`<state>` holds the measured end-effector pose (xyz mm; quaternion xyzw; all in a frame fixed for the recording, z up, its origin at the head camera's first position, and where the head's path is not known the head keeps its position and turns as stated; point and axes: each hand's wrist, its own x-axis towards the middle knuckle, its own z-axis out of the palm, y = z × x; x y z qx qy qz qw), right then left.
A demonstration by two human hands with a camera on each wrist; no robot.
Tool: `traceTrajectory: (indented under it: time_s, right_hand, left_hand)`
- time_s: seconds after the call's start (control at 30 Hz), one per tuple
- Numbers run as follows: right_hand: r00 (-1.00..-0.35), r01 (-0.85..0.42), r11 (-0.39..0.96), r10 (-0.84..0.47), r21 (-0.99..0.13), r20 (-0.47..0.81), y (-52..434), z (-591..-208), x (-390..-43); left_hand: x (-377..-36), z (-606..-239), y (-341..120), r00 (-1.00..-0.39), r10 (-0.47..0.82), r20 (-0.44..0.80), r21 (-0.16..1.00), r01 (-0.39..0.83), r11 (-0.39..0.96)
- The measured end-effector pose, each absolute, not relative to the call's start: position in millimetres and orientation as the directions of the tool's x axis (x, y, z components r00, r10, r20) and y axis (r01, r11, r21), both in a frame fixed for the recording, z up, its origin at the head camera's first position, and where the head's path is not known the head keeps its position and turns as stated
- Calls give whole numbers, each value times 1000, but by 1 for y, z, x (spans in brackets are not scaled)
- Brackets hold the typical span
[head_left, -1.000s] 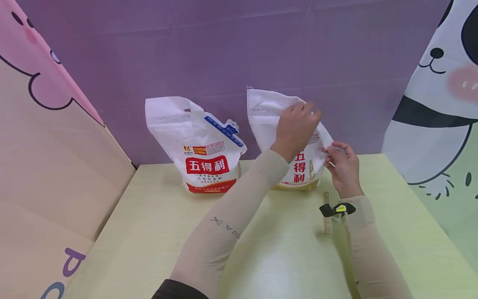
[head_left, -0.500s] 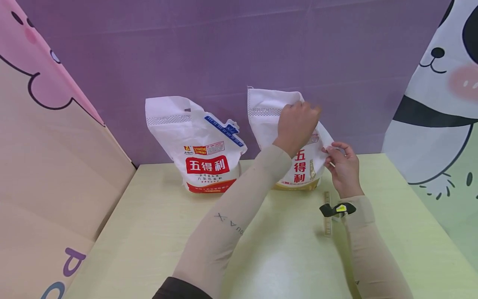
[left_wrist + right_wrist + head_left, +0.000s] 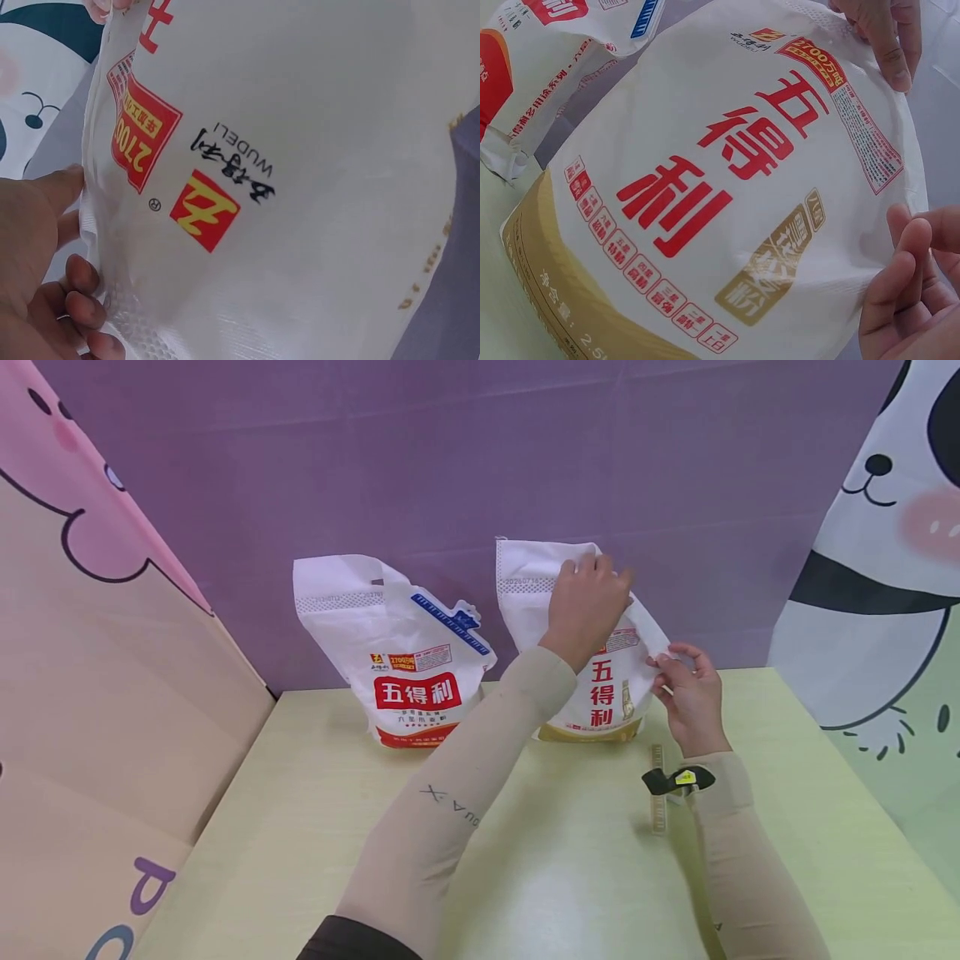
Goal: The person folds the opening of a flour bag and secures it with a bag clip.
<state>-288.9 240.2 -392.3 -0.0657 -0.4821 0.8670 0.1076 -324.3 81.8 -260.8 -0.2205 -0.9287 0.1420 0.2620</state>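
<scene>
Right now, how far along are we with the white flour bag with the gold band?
Done: the white flour bag with the gold band stands upright on the pale green table, beside the white flour bag with the red band. In hand: the left hand grips its top and the right hand pinches its right edge. Left: its top shows no opening, and the ruler lies untouched.

Both arms reach forward in long beige sleeves. The left hand point(image 3: 587, 603) is up high, crossing over toward the right side, with its back facing up and its fingers point(image 3: 79, 276) curled to hold on. The right hand point(image 3: 688, 689) is lower and close by, with thumb and fingers point(image 3: 900, 259) pinching together. A black strap wraps the right wrist.
</scene>
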Motion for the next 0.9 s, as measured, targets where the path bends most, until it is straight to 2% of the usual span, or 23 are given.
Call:
traceTrajectory:
  time_s: [0.17, 0.43, 0.77, 0.9]
  right_hand:
    - [-970, -116, -508, 242, -854, -12, 241, -392, -291]
    - [-981, -62, -473, 192, -879, -34, 244, -392, -289]
    - [-987, -82, -489, 160, -869, 3, 248, -395, -291]
    - [-983, -67, -470, 181, -880, -22, 250, -395, -292]
  left_hand:
    - [-325, -261, 81, -783, 478, 399, -398, 321, 859]
    - [-325, -261, 80, -771, 490, 407, -373, 350, 860]
    - [-322, -260, 80, -769, 498, 400, -361, 367, 857]
    - [-322, -260, 80, -761, 500, 413, -355, 371, 858]
